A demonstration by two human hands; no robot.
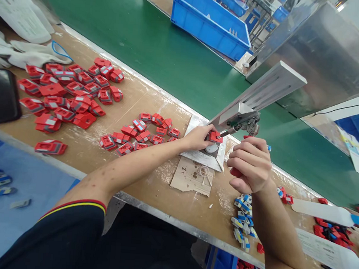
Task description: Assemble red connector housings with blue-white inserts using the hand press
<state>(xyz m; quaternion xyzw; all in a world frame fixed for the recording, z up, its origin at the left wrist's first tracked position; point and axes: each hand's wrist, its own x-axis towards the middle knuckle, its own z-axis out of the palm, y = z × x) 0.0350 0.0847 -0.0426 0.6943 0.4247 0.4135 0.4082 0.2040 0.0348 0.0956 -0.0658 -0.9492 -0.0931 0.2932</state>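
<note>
Small red plastic part point(214, 137) sits on a grey metal plate point(193, 154) near the far edge of the wooden bench point(157, 103), pinched at its near side by the fingertips of the left hand point(198, 137) — grip narrow, thumb and forefinger closed on the piece. Metal tool head point(245, 124) of a fixed press arm point(265, 91) comes down at a slant; its tip meets the top of the red part. Right hand point(249, 163) is curled into a fist around a red handle point(235, 171) just beside the plate (only the handle's ends show past the fingers). A scrap of cardboard point(191, 177) lies against the plate's near edge, with a few white bits on it. Left of the plate, a small cluster of red parts point(139, 135); farther left, a larger heap of red-and-grey parts point(67, 94). Near the right forearm, a pile of blue-and-white pieces point(243, 218). Beyond the bench — a green conveyor belt point(161, 46), and a blue crate point(210, 21) at its far side. White cloth gloves point(27, 54) lie at the bench's far left.
</note>
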